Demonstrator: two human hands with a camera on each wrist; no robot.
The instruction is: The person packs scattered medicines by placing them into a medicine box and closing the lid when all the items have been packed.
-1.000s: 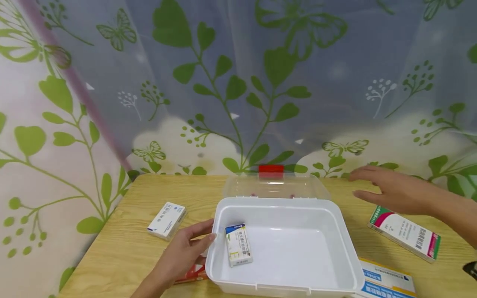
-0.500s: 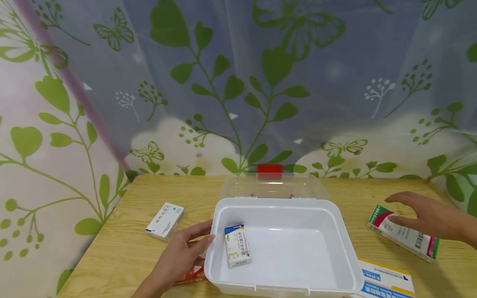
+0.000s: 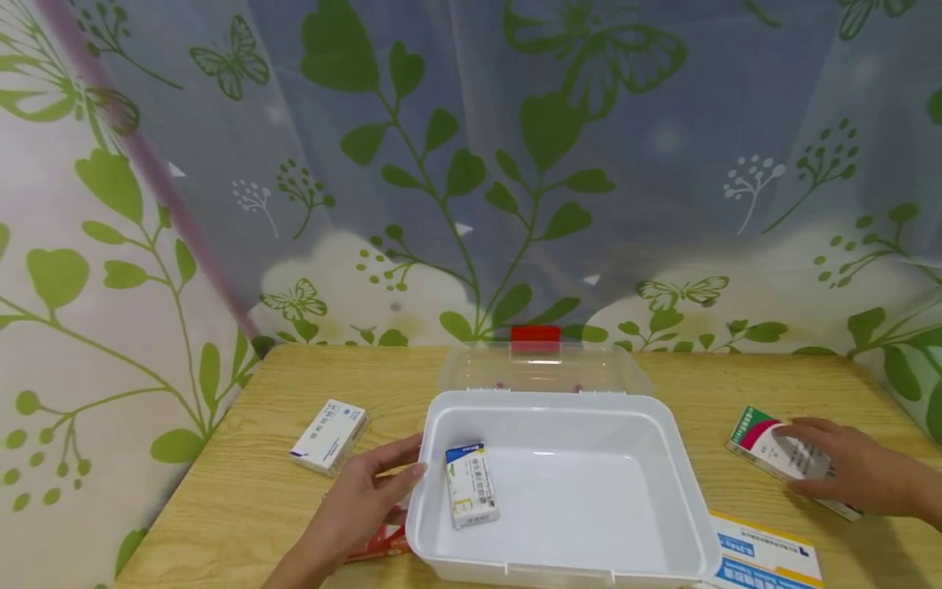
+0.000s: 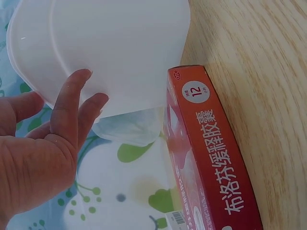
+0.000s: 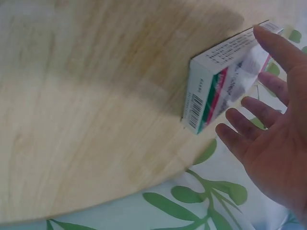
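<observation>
A white plastic bin (image 3: 662, 433) stands open at the table's middle, with a small blue-and-yellow medicine box (image 3: 471, 484) lying in its left part. My left hand (image 3: 368, 499) rests against the bin's left wall (image 4: 110, 48), fingers (image 4: 72, 110) nearly straight, above a red medicine box (image 4: 206, 158). My right hand (image 3: 832, 466) lies on a pink, green and white medicine box (image 3: 761, 438) at the table's right. Its fingers (image 5: 240, 139) are spread over this box (image 5: 216, 91) and not closed round it.
A white-and-blue box (image 3: 329, 436) lies left of the bin. A yellow-and-blue box (image 3: 765, 560) lies at the front right. The bin's clear lid (image 3: 545, 368) with a red latch (image 3: 535, 337) lies flat behind it. A leaf-patterned curtain hangs behind the wooden table (image 3: 294, 376).
My right hand has moved from beside the lid, right and toward me, and come down on the pink, green and white box. The left hand has stayed put.
</observation>
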